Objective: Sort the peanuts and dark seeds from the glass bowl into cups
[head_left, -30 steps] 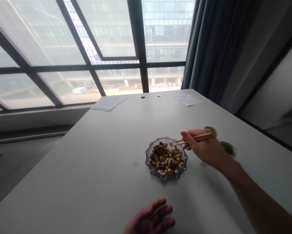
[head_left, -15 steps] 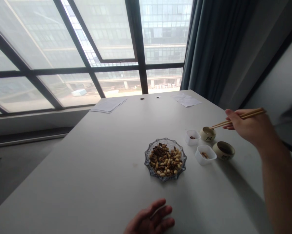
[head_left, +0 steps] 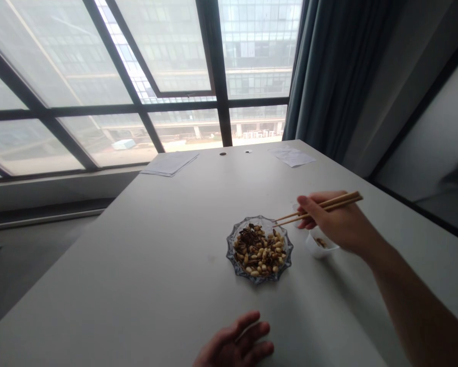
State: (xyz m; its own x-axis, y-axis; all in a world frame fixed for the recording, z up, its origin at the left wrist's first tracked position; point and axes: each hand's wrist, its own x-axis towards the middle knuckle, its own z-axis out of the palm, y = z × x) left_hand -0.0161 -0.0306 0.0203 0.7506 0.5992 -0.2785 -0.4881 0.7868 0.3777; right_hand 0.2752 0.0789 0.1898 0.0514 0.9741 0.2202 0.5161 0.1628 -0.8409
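A pair of wooden chopsticks (head_left: 328, 205) is held in my right hand (head_left: 328, 216), their tips slightly apart over the right back rim of a glass bowl (head_left: 231, 255). Nothing shows between the tips. Mixed peanuts and dark brown pieces (head_left: 261, 252) fill much of the bowl. Just under my right hand stands a small white cup (head_left: 316, 250) with a few brown bits inside. A second white cup is mostly hidden by my fingers, and the two beige cups are covered by my hand and forearm. My left hand (head_left: 238, 344) rests near the front, fingers spread, holding nothing.
The white table (head_left: 137, 265) reaches back toward the windows. Paper sheets (head_left: 170, 164) lie at its back left, and another sheet (head_left: 292, 156) at the back right. A dark curtain (head_left: 324, 76) hangs behind the right back corner.
My right hand has moved left with the chopsticks, from the rear beige cup to the glass bowl's rim. It now blocks the beige cups. My left hand stays in place.
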